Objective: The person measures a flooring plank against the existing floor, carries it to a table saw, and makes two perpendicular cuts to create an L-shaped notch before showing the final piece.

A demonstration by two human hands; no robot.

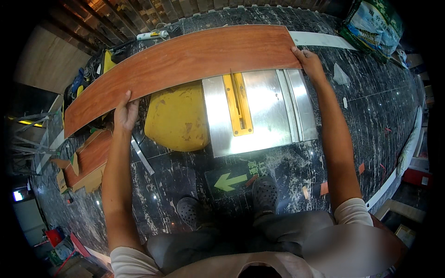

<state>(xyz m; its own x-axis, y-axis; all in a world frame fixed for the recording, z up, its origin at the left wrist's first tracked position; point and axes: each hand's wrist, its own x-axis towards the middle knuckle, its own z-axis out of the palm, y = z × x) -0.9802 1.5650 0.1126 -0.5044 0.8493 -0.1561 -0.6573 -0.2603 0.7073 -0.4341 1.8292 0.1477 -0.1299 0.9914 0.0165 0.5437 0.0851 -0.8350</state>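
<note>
Standing on dark floor (160, 183): saw (266, 113) with silver top (271, 99), yellow body (178, 120); torn cardboard (92, 182), short red-brown board (98, 152) and metal strip (143, 156) lie left. Long plank (185, 58) spans saw's far side, hiding part of it. Left hand (125, 114) grasps near edge, right hand (309, 62) grasps right end; thumbs (127, 97) on top, other fingers (133, 108) mostly hidden underneath.

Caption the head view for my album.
Left hand and right hand grip a reddish-brown plank at a metal-topped table saw.
</note>
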